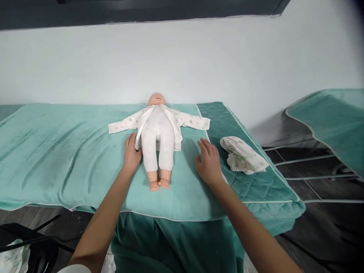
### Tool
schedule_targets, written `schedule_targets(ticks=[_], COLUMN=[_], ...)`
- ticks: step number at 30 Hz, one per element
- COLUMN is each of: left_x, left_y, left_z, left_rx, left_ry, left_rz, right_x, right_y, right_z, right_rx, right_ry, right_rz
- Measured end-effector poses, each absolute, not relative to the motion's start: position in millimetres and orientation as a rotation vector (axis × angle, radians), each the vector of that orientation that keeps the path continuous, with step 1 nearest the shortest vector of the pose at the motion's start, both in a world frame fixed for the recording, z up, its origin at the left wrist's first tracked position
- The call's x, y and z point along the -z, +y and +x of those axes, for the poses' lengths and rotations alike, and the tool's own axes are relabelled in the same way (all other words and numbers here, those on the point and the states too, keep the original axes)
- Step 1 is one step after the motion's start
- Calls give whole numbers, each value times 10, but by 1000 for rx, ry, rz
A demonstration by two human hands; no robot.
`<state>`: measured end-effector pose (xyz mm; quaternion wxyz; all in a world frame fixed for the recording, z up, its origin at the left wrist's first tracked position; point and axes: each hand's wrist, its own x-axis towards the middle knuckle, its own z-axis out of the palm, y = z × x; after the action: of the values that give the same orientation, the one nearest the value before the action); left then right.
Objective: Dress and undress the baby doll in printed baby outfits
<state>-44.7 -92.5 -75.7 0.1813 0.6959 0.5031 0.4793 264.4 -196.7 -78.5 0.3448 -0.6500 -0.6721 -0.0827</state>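
A baby doll (157, 132) lies on its back, head toward the wall, with a white cloth body and bare plastic feet. Its arms are inside the spread sleeves of a white printed baby jacket (195, 121), whose front hangs apart over the chest. My left hand (132, 154) is at the jacket's lower left edge, beside the doll's leg; its fingers look extended, and whether they touch the hem is hard to see. To the right of the doll, my right hand (208, 161) hovers above or rests on the green cover, fingers spread, holding nothing.
A folded white printed cloth (244, 155) lies on the quilted mattress (273, 189) at the right. The smooth green cover (71, 151) has wrinkles on the left. A metal frame (313, 178) stands at right, and a black chair-like object (31, 239) at lower left.
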Motion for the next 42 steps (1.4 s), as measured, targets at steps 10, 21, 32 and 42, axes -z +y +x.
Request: schedule_targets(ticks=[10, 21, 32, 42], left_x=[671, 718, 749, 729], left_y=[-1139, -1231, -1193, -1194], left_z=[-474, -515, -534, -535], left_rx=[-1507, -1462, -1387, -1325], left_ry=[1478, 1443, 1486, 1503], left_rz=[2136, 2299, 2176, 2211], right_x=[472, 684, 648, 667], right_y=[-2763, -1958, -1774, -2166], right_z=[3533, 2186, 2095, 2477], right_rx=[443, -60, -210, 139], right_ry=[-1778, -1678, -1679, -1766], right_rz=[-1828, -1906, -1836, -1852])
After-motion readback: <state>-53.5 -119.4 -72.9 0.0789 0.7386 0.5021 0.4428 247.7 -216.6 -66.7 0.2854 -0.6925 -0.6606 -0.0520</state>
